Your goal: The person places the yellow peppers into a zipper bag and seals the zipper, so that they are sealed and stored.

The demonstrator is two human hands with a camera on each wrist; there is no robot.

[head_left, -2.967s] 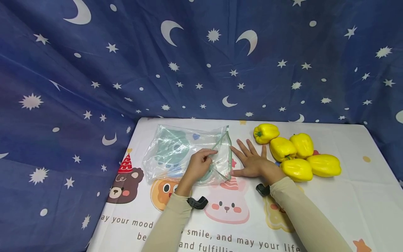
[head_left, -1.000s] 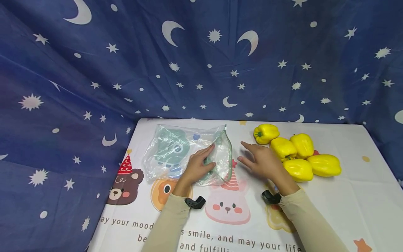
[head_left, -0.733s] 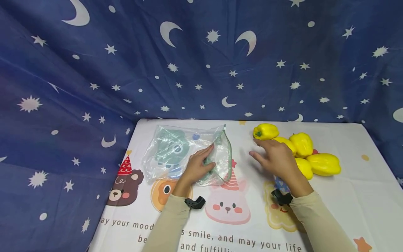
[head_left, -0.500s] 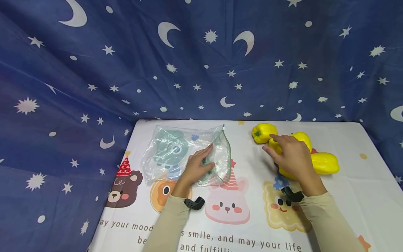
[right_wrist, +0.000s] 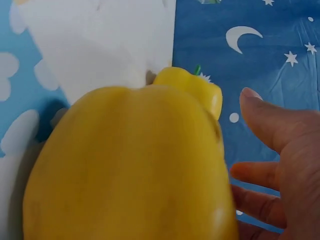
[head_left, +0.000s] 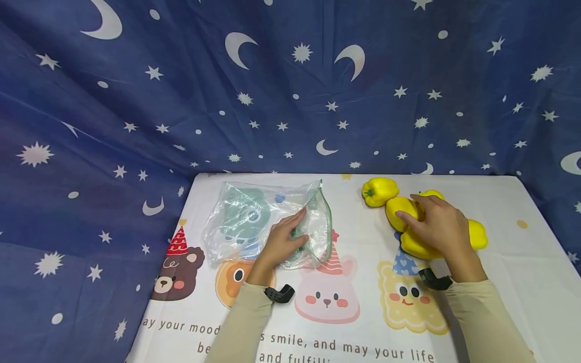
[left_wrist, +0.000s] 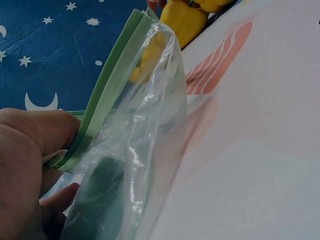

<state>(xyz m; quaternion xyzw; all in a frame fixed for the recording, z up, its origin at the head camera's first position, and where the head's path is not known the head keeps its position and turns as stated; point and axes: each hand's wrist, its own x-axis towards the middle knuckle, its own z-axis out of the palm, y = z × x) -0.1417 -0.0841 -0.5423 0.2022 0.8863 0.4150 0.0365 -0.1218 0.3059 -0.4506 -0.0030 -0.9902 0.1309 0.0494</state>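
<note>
A clear zip bag [head_left: 245, 217] with a green zip edge lies flat on the left, its mouth facing right and partly raised. My left hand [head_left: 282, 241] is at that mouth. In the left wrist view, thumb and fingers pinch the green zip strip [left_wrist: 107, 85]. My right hand [head_left: 442, 229] hovers over the yellow bell peppers, thumb and fingers spread, holding nothing. Just left of its fingertips sits one bell pepper [head_left: 401, 213]; a front bell pepper [head_left: 417, 245] lies beneath the palm. Close up, a bell pepper [right_wrist: 130, 170] fills the right wrist view, apart from the fingers.
A further bell pepper [head_left: 380, 191] sits at the back left of the group. Others, behind [head_left: 431, 193] and right [head_left: 478, 235], are partly hidden by the right hand. A white printed cloth [head_left: 327, 333] covers the table; a blue starry curtain [head_left: 290, 91] stands behind and left.
My right hand has left the bag's mouth and moved right, over the peppers. My left hand has gone from a pointing finger to its present hold and then stayed put. The peppers have not moved.
</note>
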